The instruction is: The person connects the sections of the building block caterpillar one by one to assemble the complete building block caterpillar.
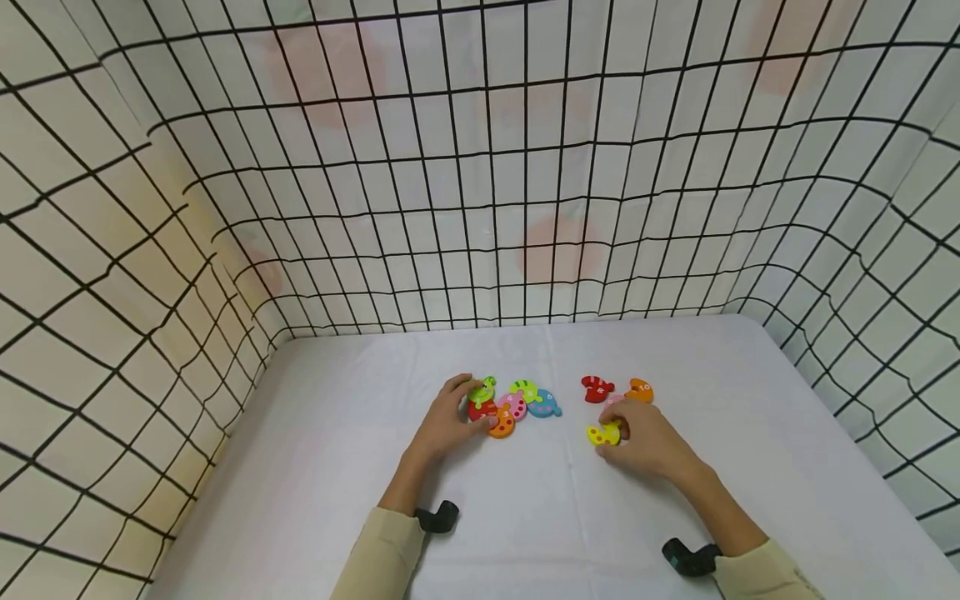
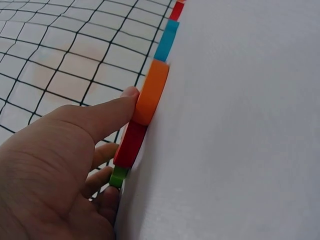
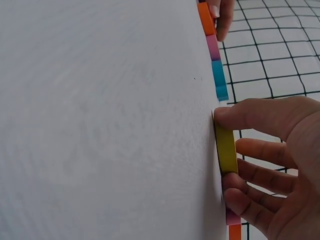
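Note:
A row of joined wooden puzzle pieces lies on the white table, shaped like a caterpillar. It runs from a green head with a face (image 1: 485, 388) through a red piece (image 2: 131, 145), a spotted orange piece (image 1: 502, 423), a spotted pink piece (image 1: 513, 407) and a striped green piece (image 1: 523, 389) to a blue piece (image 1: 543, 404). My left hand (image 1: 448, 423) holds the row's left end, thumb at the orange piece and fingers by the head. To the right, my right hand (image 1: 647, 437) pinches a yellow piece with orange spots (image 1: 602, 434) close to the tabletop.
Beyond the right hand lie a striped red piece (image 1: 597, 388), an orange piece (image 1: 640, 390) and a partly hidden pink piece (image 1: 612, 402). Black wire mesh (image 1: 480, 179) stands around the table's back and sides. Black wrist cameras (image 1: 438, 517) sit at both sleeves.

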